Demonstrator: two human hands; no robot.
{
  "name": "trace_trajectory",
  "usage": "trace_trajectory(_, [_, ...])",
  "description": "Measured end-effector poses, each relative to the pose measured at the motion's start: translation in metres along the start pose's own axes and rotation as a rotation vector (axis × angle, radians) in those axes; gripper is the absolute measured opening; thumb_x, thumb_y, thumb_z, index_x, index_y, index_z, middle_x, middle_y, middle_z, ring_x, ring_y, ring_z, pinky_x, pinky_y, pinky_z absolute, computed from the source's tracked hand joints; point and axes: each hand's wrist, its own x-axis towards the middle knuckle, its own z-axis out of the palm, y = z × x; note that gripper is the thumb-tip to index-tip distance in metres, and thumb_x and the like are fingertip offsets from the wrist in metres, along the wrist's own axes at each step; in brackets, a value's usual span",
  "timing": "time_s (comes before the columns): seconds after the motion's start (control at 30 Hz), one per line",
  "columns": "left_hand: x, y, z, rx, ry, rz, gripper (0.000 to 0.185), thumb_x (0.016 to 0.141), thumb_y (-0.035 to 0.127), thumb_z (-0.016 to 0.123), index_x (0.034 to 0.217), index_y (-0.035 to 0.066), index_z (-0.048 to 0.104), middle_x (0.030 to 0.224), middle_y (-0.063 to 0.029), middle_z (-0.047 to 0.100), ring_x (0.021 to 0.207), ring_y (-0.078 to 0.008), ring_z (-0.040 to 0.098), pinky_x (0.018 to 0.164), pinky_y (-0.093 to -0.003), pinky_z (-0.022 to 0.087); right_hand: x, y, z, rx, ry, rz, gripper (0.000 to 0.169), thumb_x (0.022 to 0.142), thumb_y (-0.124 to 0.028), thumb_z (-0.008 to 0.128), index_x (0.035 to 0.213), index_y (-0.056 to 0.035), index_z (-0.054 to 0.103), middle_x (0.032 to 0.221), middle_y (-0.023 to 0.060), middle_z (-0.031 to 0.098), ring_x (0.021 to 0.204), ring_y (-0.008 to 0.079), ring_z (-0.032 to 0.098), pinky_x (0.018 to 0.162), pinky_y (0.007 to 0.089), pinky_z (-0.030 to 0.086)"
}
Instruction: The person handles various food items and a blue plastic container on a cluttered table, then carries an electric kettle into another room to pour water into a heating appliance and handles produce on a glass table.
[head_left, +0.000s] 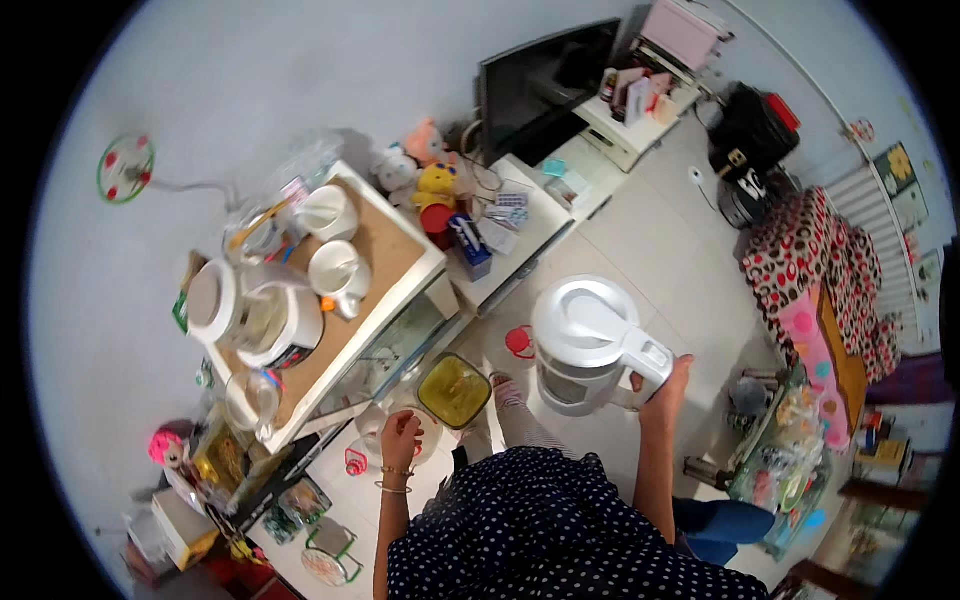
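My right hand (666, 390) grips the handle of a white-lidded kettle (589, 322) with a see-through body. The kettle hangs over the tiled floor in front of me, its lid on. Empty and loosely curled, my left hand (403, 435) hovers near the cabinet's lower corner. Close to it stands a bin-like container (454, 391) with a yellow-green inside. On the cabinet's brown top (390, 232) are two white mugs (339, 268), a white electric pot (289, 326) with a glass body, a round white lid-like part (214, 300) and a clear glass jug (251, 397).
Large clear bottles with a red cap (519, 342) and a red handle (355, 463) stand on the floor. Plush toys (435, 184) and a blue box (471, 247) crowd the low TV stand (517, 270). At right are a glass table (739, 480) and another person's jeans-clad leg (720, 525).
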Motion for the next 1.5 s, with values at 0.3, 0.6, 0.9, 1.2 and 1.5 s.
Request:
trace_trajectory(0.3, [-0.012,0.132,0.144,0.074,-0.376,0.305,0.029,0.091,0.013,0.056,0.115,-0.003,0.053,0.106,-0.0092,0.060,0.098,-0.0162,0.057,0.087,-0.0289,0.045,0.029,0.032,-0.032,-0.087,-0.240,0.022,0.069,0.074,-0.072,0.056,0.069,-0.0028,0.058,0.061,-0.0017,0.048,0.055,0.0063,0.044,0.047,0.0235,0.036])
trace_trajectory(0.6, [-0.012,0.147,0.183,0.079,-0.330,0.344,0.036,0.092,0.021,0.054,0.122,0.001,0.050,0.116,-0.0096,0.056,0.101,-0.0152,0.055,0.085,-0.0279,0.046,0.043,0.048,-0.034,-0.058,-0.338,-0.053,0.085,0.071,-0.078,0.051,0.093,0.0038,0.059,0.071,0.0030,0.057,0.057,0.0092,0.050,0.047,0.0241,0.039])
trace_trajectory(0.9, [-0.002,0.273,-0.032,0.418,0.883,0.932,0.014,0.084,0.007,0.061,0.098,0.003,0.061,0.085,-0.0035,0.063,0.071,-0.0106,0.056,0.064,-0.0246,0.046,0.053,-0.012,0.018,0.041,-0.364,-0.112,0.049,0.084,-0.045,0.046,0.080,0.0024,0.056,0.059,0.0035,0.050,0.049,0.0107,0.045,0.045,0.0246,0.032])
trace_trajectory(1.2, [0.044,0.316,-0.169,1.362,0.807,0.755,0.052,0.080,0.047,0.061,0.115,0.008,0.058,0.113,-0.0179,0.055,0.103,-0.0360,0.052,0.088,-0.0419,0.044,0.067,-0.062,0.074,0.002,-0.620,-0.167,0.073,0.086,-0.069,0.034,0.102,-0.0003,0.053,0.061,0.0026,0.045,0.048,0.0125,0.040,0.047,0.0252,0.030])
trace_trajectory(1.5, [0.055,0.308,-0.173,1.241,0.880,0.992,0.048,0.081,0.045,0.057,0.101,0.002,0.060,0.092,-0.0167,0.052,0.091,-0.0322,0.052,0.077,-0.0404,0.046,0.030,-0.110,0.176,0.047,-0.763,-0.308,0.077,0.085,-0.067,0.041,0.100,0.0069,0.056,0.066,0.0093,0.054,0.045,0.0151,0.044,0.042,0.0268,0.031])
